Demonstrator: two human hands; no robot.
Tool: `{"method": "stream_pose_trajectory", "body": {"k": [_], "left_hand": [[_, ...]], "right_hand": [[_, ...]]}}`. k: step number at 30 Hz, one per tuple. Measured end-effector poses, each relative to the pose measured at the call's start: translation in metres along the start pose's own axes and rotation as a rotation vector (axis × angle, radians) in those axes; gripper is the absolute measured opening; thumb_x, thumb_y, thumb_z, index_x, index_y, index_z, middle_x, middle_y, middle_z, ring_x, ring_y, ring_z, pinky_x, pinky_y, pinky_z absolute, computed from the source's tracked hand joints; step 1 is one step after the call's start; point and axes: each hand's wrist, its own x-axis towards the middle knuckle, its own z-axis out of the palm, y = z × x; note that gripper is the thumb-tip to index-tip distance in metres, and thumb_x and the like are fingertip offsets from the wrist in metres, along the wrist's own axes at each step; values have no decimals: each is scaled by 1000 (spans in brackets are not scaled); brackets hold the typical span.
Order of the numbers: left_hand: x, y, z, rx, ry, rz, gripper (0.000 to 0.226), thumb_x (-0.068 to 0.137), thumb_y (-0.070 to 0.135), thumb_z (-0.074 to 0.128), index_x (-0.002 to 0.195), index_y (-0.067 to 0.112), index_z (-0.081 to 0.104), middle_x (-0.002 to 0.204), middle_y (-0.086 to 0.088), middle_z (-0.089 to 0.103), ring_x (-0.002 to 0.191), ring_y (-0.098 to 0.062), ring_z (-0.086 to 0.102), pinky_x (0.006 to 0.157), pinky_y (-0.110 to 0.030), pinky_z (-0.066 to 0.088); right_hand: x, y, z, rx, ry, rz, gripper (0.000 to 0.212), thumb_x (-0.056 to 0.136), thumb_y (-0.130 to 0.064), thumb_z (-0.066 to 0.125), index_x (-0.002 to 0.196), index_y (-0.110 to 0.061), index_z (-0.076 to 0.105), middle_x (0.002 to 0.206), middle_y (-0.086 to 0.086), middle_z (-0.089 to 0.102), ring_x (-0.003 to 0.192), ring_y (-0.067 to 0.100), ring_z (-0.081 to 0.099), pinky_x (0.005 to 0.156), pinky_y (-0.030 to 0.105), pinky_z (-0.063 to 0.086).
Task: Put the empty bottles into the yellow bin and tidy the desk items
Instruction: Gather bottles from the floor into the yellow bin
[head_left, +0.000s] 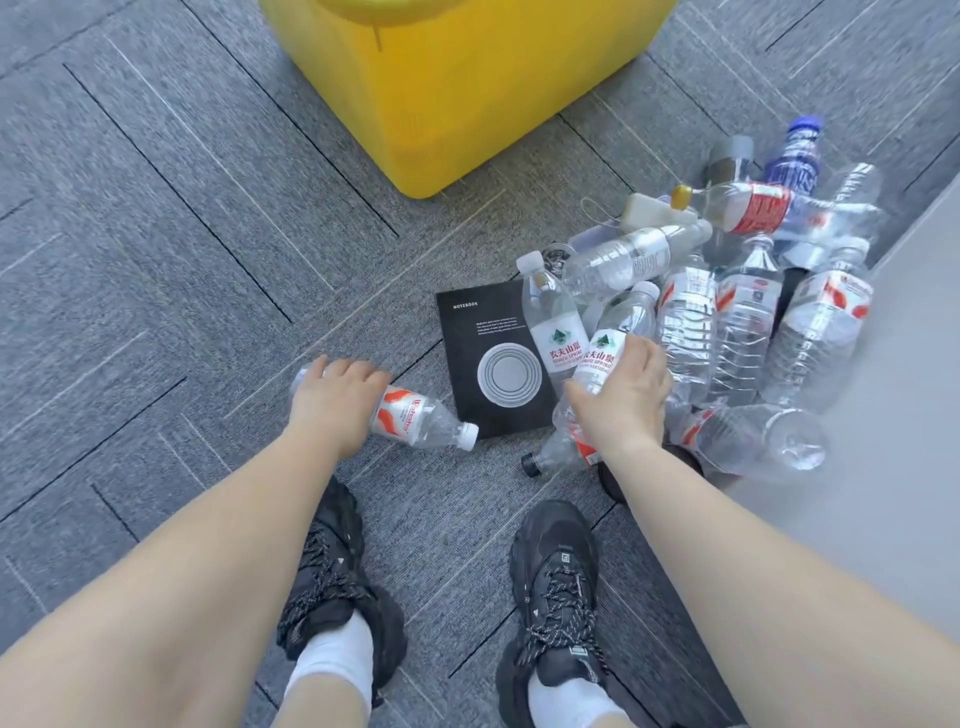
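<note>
Left hand grips a clear orange-label plastic bottle, right hand a clear red-label plastic bottle; the big yellow plastic bin stands ahead, between them.

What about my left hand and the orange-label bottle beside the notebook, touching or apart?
Touching. Head view shows the left hand wrapped over one end of the orange-label bottle.

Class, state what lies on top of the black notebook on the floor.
A white-capped bottle lies over the right part of the black notebook. It hides the cover beneath it and much of the notebook's right edge.
</note>
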Motion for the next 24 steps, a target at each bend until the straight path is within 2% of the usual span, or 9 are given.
{"method": "stream_pose_trajectory", "body": {"k": [2,5,11,15,19,22,24], "left_hand": [[0,-3,-2,-50,36,-32,57,84,42,61,135,30,39,136,1,47,126,-23,43,110,-41,27],[0,-8,-11,-145,51,-91,63,78,54,64,132,28,42,128,0,51,120,-25,46,101,-41,36],[-4,-6,-34,-309,69,-180,70,75,52,67,135,27,41,125,-2,50,117,-25,44,89,-42,45],[-12,-2,-45,-413,61,-219,73,75,54,67,137,27,41,130,-2,48,121,-26,43,92,-44,45],[-24,2,-70,-531,88,-264,77,72,60,65,138,27,40,133,-1,47,124,-25,41,93,-45,45],[-34,6,-99,-713,154,-297,72,69,56,65,132,29,45,127,4,50,120,-20,46,94,-43,46],[-43,8,-126,-896,198,-320,68,68,54,64,129,29,47,122,8,50,115,-14,48,94,-39,45]], "right_hand": [[-1,1,1,-25,-25,-5,83,84,-33,66,147,-12,16,156,7,11,142,28,11,113,43,22],[-2,3,1,-82,-44,-4,86,84,-38,66,148,-13,14,157,5,9,142,28,11,111,43,25],[-2,-1,1,-98,-84,8,89,83,-39,67,149,-21,10,158,-2,1,135,34,27,101,44,36],[-4,0,-2,17,-118,63,88,82,-33,69,149,-23,12,157,-1,-2,132,37,35,101,45,37],[-6,-11,-18,281,-81,121,81,80,-33,68,145,-17,23,151,4,16,129,32,37,102,44,35],[-9,-32,-42,531,-6,164,64,83,-31,64,136,-13,34,140,6,33,112,22,43,94,39,36],[-11,-47,-59,685,45,147,47,84,-30,62,124,-18,41,131,5,42,102,16,42,87,33,35]]}}
